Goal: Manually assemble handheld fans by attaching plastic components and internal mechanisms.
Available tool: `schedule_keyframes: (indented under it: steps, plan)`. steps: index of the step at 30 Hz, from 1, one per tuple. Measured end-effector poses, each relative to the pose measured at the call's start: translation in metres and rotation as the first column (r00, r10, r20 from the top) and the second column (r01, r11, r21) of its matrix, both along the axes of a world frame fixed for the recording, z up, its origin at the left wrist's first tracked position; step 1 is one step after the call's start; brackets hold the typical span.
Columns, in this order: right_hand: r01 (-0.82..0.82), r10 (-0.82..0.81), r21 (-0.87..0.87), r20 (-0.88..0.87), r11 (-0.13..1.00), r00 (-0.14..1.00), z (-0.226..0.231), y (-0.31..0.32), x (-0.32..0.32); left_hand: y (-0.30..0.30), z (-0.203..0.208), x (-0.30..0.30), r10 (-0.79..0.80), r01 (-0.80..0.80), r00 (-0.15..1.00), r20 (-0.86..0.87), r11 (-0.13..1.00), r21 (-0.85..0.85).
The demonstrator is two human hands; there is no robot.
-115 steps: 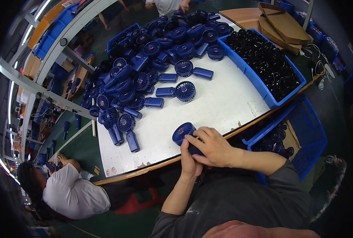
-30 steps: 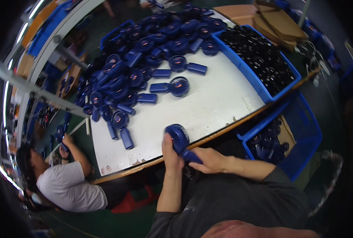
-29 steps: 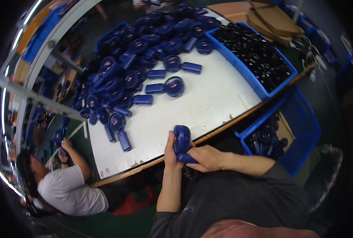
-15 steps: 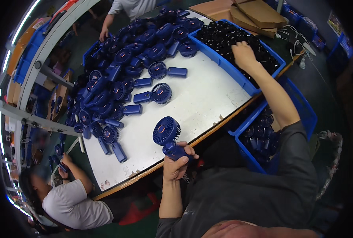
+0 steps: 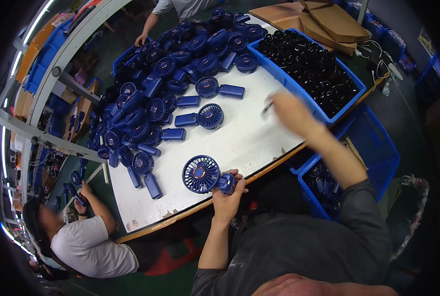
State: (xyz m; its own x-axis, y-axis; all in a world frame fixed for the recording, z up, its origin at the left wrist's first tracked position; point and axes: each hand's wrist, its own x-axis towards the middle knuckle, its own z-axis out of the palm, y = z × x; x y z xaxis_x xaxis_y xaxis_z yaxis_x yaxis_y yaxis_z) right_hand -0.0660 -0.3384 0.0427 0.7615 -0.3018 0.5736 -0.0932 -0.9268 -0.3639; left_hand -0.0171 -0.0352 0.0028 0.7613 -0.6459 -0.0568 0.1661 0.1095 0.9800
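My left hand (image 5: 229, 193) grips a blue handheld fan (image 5: 200, 173) by its handle, over the front edge of the white table. The fan's round grille faces up and its head is tilted to the left. Above the table my right hand (image 5: 290, 112) is smeared by motion, left of the blue bin. At its fingertips shows a small dark part (image 5: 267, 107), too blurred to make out its exact kind. Several loose blue fans, one of them a fan (image 5: 210, 116) lying flat, spread out from the large heap of blue fans (image 5: 153, 84).
A blue bin (image 5: 291, 81) full of small black parts stands at the table's right. Below it are blue crates (image 5: 304, 180) with fans. Folded cardboard (image 5: 333, 24) lies at the back. A co-worker (image 5: 94, 241) sits at left; another person's arm (image 5: 148, 27) reaches in at the far side.
My right hand has come out of the bin of black parts and moved left over the table. My left hand has turned the fan, so its grille now faces upward.
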Motion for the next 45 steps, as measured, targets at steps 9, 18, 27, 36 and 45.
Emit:
schedule_keyframes:
  steps: [9, 18, 27, 36, 45]
  plan:
    - [-0.088, 0.572, 0.993, 0.027, 0.079, 0.82, -0.02, 0.135, -0.033, 0.007, -0.018, 0.007, 0.07, -0.087, 0.98, 0.184, 0.993, 0.084]
    - [-0.574, 0.608, 0.468, 0.094, 0.672, 0.788, 0.006, 0.125, -0.016, 0.011, 0.003, 0.008, -0.427, 0.43, 0.85, -0.31, 0.901, -0.061]
    - [-0.547, 0.578, 0.227, -0.095, 0.806, 0.811, 0.016, 0.15, -0.015, 0.003, 0.012, -0.001, -0.255, 0.063, 0.795, -0.55, 0.937, -0.343]
    - [-0.336, 0.378, 0.76, 0.129, 0.557, 0.917, -0.026, 0.178, -0.042, -0.012, 0.054, -0.006, -0.243, 0.069, 0.766, 0.596, 0.952, 0.3]
    - [-0.459, 0.22, 0.775, 0.585, -0.435, 0.781, -0.021, 0.136, -0.06, -0.015, 0.016, -0.028, -0.402, 0.369, 0.858, -0.319, 0.915, -0.161]
